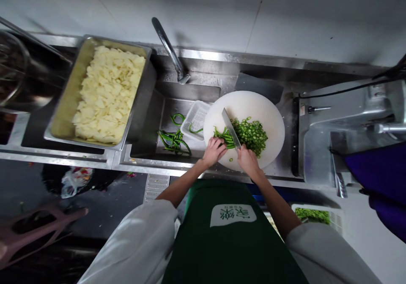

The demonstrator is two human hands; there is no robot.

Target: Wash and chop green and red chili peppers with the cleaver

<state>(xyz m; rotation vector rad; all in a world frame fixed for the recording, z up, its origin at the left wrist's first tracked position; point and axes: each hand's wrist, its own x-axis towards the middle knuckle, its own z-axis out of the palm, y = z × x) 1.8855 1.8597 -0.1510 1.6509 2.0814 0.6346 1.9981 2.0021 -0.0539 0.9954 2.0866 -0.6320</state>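
Note:
On a round white cutting board, my right hand is wrapped round the handle of a kitchen knife, its broad blade pointing away from me. My left hand presses with bent fingers on a bunch of long green peppers, just left of the blade. Right of the knife lies a heap of sliced green peppers. A lone slice sits near the board's front edge. Whole green peppers lie in the sink, left of a white plastic basket that has a pepper in it.
A deep metal pan of pale sliced pieces stands left of the sink. A faucet rises behind it. At right are another blade and dark blue cloth. A pink stool stands lower left.

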